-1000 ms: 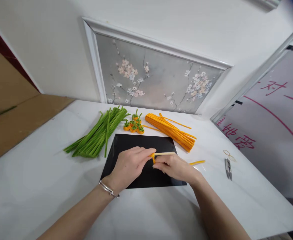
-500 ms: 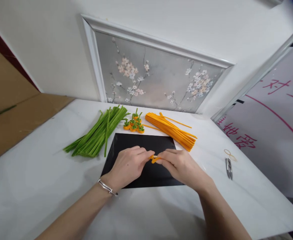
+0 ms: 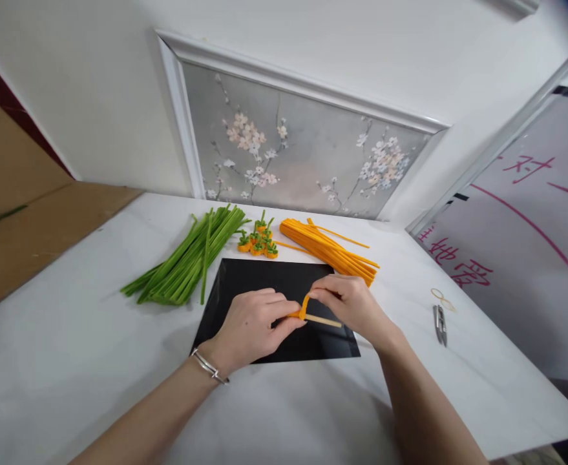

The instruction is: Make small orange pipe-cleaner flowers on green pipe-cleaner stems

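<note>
Over the black mat [image 3: 245,278], my left hand [image 3: 259,320] pinches a thin wooden stick [image 3: 325,320] together with an orange pipe cleaner [image 3: 305,306] wound around it. The stick's bare end points right, below my other hand. My right hand [image 3: 344,300] is closed on the pipe cleaner's free end, which rises in a short curve from the stick. The part of the stick inside my left fingers is hidden.
Behind the mat lie a green pipe cleaner bundle [image 3: 181,265], several small orange-and-green pieces [image 3: 258,243] and an orange pipe cleaner bundle [image 3: 327,248]. Thread snips [image 3: 440,325] and thin rings [image 3: 442,299] lie at right. A whiteboard [image 3: 521,213] borders the right side.
My right hand has let the stick show and moved slightly up and right, drawing the pipe cleaner's end upward. My left hand stays nearly in place.
</note>
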A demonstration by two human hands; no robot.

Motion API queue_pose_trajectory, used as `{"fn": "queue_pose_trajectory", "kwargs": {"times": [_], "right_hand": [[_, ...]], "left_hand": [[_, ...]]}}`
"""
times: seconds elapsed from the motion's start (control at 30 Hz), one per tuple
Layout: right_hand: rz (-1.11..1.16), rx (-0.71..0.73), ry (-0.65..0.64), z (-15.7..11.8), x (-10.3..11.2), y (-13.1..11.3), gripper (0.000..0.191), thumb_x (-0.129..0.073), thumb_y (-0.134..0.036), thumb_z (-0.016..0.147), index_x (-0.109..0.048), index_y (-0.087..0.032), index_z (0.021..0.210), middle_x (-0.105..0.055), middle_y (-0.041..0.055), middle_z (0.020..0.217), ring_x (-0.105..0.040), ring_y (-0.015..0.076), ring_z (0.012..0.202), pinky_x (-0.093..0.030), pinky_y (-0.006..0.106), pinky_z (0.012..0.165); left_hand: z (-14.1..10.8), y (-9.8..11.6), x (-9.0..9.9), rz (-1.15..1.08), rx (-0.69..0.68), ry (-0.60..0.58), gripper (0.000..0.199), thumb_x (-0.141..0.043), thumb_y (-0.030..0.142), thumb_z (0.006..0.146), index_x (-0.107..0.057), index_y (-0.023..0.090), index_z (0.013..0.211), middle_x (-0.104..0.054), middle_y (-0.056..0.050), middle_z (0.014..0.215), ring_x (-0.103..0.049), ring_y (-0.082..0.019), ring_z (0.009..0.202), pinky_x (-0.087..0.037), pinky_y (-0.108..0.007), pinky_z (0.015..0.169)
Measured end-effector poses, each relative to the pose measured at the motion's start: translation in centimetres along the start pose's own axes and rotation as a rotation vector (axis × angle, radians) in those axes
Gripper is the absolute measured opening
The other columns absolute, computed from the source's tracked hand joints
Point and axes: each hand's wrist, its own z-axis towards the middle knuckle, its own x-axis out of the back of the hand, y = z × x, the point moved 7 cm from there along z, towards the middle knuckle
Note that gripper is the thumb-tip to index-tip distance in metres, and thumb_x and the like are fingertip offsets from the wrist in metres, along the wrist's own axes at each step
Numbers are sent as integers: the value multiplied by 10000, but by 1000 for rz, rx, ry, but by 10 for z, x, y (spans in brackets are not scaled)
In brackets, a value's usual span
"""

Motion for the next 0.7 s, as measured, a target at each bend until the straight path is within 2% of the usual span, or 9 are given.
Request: {"fn": "queue_pose_trajectory", "kwargs": {"times": [0.17, 0.3, 0.4, 0.53, 0.7], "right_hand": [[65, -23, -166, 0, -12, 6, 266, -510, -350, 941, -662, -191, 791, -632, -7, 709, -553, 116, 637, -406, 219, 596], [89, -32, -242, -4, -23, 5, 282, -492, -323, 942, -649, -172, 763, -563, -28, 631, -458, 89, 556, -333, 203, 506], [83, -37, -234, -6, -26, 2, 265, -493, -300, 938, -642, -175, 758, -534, -36, 614, -407, 85, 535, -323, 205, 498], [46, 16, -251, -7, -28, -8, 327, -447, -311, 959, -576, -189, 685, -452, -42, 593, -365, 95, 534, -314, 226, 514], [0, -7, -284, -8, -30, -7, 395, -443, -339, 962, -471, -185, 599, -350, -56, 555, -307, 88, 520, -272, 230, 498]], "left_hand": [[-2, 3, 8, -31, -20, 137, 110, -594, 277, 879, -676, 211, 845, -686, 29, 695, -578, -126, 635, -420, -242, 594], [-4, 1, 14, -17, -14, 220, 141, -573, 237, 893, -661, 216, 1001, -706, 19, 767, -587, -121, 640, -447, -237, 603], [-5, 1, 15, -11, -32, 219, 225, -520, 199, 919, -623, 224, 1118, -704, 8, 821, -607, -126, 689, -474, -240, 641], [-6, -3, 13, -38, 5, 207, 260, -488, 190, 935, -591, 230, 1169, -703, -3, 872, -634, -130, 737, -500, -245, 682], [-8, -8, 11, -75, 66, 229, 271, -493, 195, 934, -564, 231, 1193, -705, -14, 930, -667, -137, 799, -516, -242, 721]]}}
